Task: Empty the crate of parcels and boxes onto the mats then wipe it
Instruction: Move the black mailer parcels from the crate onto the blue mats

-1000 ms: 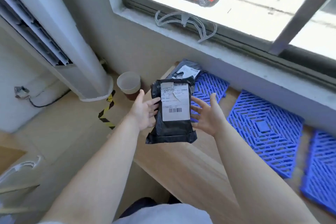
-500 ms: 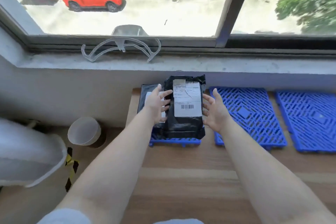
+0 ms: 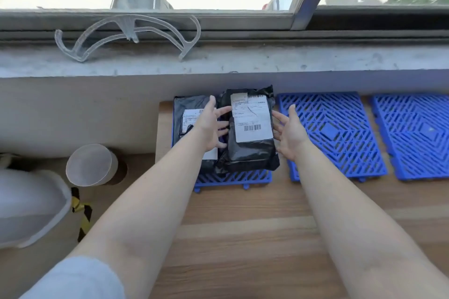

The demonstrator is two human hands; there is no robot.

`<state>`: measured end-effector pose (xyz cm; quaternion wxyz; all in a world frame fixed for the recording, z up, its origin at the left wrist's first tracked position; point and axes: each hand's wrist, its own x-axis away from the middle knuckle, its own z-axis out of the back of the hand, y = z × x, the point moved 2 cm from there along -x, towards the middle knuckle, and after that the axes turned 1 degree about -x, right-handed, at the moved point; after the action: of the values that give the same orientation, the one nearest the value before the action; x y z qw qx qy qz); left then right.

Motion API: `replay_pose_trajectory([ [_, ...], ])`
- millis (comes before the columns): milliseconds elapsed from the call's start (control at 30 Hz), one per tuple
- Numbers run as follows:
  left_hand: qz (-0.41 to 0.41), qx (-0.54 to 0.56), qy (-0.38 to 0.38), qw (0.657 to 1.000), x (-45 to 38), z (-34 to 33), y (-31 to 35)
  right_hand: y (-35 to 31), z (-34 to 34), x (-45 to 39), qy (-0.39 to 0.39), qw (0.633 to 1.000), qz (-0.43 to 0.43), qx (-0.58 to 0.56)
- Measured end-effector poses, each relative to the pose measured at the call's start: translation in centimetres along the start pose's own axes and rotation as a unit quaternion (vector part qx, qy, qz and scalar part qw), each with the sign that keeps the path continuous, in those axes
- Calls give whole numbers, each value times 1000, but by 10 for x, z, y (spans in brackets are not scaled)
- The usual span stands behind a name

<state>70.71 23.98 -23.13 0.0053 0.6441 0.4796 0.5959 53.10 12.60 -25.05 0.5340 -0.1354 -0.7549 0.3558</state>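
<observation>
Beside the parcel (image 3: 250,128), two bare mats (image 3: 340,133).

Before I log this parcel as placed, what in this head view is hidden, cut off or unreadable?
- Crate: outside the head view, so what remains in it is unknown.
- Left parcel: partly covered by the left hand and the right parcel.
- Leftmost mat: mostly under both parcels; only its front strip shows.
- Label text: too small to read.
- Rightmost mat: cut off by the right edge.
- Right hand: contact with the parcel unclear.
</observation>
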Motion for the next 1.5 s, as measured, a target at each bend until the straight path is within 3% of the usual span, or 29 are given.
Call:
replay_pose_trajectory([
  [167,-4,-27,19,999,-6,3,0,8,-12,-17,-10,999,-29,15],
  [233,-38,-96,50,993,-1,5,2,12,-16,-20,-14,998,-33,48],
  [300,-120,-217,107,963,9,6,3,16,-19,-15,9,993,17,116],
  [367,-231,-329,151,903,18,12,0,17,-23,-5,36,965,127,225],
  [400,-283,-383,168,863,21,18,-4,20,-26,-1,34,936,175,302],
  [467,-336,-518,206,760,16,35,-13,30,-35,2,11,830,216,514],
  [533,-257,-652,230,676,5,54,-29,44,-46,-4,-1,710,213,672],
  [567,-201,-699,234,645,-1,62,-37,50,-51,-7,0,672,205,711],
  [633,-154,-739,232,613,-10,70,-53,64,-58,-17,3,640,190,745],
  [733,-181,-742,251,595,-17,67,-60,83,-63,-28,2,623,175,763],
  [967,-199,-733,279,587,-28,60,-61,87,-76,-37,23,623,189,759],
  [1300,-194,-739,265,588,-26,54,-58,80,-78,-30,37,596,186,780],
  [1500,-216,-767,234,557,-2,44,-51,65,-82,0,47,580,197,789],
])
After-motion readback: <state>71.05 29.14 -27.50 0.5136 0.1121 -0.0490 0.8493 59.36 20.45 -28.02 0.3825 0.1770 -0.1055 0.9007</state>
